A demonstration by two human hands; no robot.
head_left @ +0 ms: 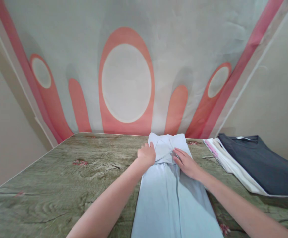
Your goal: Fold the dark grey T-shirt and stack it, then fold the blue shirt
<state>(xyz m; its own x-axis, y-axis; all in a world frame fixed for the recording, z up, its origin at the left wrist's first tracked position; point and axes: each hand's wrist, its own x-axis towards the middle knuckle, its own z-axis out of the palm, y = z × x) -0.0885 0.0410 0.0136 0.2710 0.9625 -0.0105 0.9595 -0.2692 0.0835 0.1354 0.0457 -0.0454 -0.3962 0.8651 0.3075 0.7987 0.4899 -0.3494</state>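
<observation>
A light blue shirt point(159, 198) lies in a long, narrow strip up the middle of the table, its near end running out of view at the bottom. Its far end is doubled over into a paler, creased flap point(162, 145). At the flap's left edge my left hand point(146, 155) is closed on the cloth, with the thumb upward and the other fingers curled, partly hidden. My right hand point(187, 164) reaches in from the right, thumb and fingertips at the flap's lower right edge, holding cloth there. A seam runs down the strip below it.
Folded clothes lie in a pile at the right, with a dark grey T-shirt point(260, 165) above white garments point(235, 168). The wood-patterned table point(59, 185) meets a wall hanging point(196, 39) with pink shapes at its far edge.
</observation>
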